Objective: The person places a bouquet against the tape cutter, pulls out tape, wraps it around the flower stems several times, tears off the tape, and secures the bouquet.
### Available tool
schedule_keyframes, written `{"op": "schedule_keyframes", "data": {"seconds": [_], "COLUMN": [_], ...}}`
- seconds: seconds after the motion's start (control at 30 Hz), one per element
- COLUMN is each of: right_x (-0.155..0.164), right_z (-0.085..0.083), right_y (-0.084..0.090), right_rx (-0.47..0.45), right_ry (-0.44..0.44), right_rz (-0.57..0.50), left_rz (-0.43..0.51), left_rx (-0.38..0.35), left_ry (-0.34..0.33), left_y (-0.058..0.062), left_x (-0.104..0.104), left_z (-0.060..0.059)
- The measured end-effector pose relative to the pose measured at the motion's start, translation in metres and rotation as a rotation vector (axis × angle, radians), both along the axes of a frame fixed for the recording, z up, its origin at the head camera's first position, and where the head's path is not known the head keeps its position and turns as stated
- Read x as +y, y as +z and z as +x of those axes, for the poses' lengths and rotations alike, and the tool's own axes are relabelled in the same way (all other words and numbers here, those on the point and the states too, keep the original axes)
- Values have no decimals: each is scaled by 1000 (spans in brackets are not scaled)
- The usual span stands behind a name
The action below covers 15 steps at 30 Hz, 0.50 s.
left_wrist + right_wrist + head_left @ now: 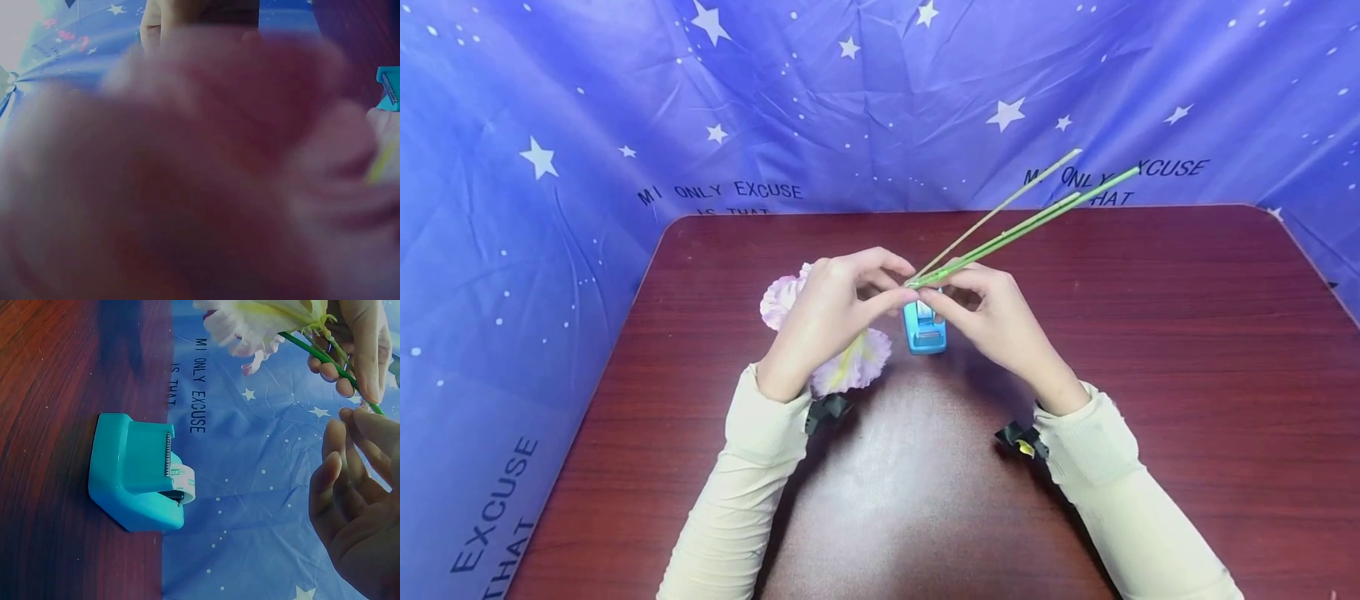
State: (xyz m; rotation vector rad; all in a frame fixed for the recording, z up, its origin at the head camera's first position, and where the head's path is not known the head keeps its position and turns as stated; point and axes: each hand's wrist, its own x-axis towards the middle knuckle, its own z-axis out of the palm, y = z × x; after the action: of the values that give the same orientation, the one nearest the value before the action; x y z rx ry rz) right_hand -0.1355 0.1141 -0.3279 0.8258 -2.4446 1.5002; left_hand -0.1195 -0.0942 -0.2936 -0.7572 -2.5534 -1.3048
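Several green stems (1033, 223) of artificial flowers slant up to the right above the table. My left hand (831, 312) pinches them between thumb and fingers, close under the blossoms. Right beside it, my right hand (1000, 312) pinches the same stems with thumb and fingertips. Pale pink ruffled flowers (853, 362) with yellow streaks show around the left hand, partly hidden by it. Blurred petals (187, 175) fill most of the left wrist view. In the right wrist view, a green stem (319, 355) runs from a blossom (259, 322) into both hands' fingers.
A blue tape dispenser (134, 469) with a toothed cutter and a roll of tape stands on the dark red wooden table (1187, 375), just below the hands in the head view. Behind the table hangs a blue star-patterned cloth (865, 108). Dark bands sit at both wrists.
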Motion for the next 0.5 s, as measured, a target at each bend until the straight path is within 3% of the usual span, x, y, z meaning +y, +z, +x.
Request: {"op": "schedule_keyframes", "data": {"seconds": [0.3,0.5], "right_x": [1,1], "right_z": [0,0], "right_y": [3,2], "right_rx": [-39,-36], "right_ry": [41,24], "right_rz": [-36,-19], "left_rz": [62,67], "left_rx": [47,-23], "left_ry": [72,73], "left_y": [-1,-3], "left_x": [6,6], "left_z": [0,-1]}}
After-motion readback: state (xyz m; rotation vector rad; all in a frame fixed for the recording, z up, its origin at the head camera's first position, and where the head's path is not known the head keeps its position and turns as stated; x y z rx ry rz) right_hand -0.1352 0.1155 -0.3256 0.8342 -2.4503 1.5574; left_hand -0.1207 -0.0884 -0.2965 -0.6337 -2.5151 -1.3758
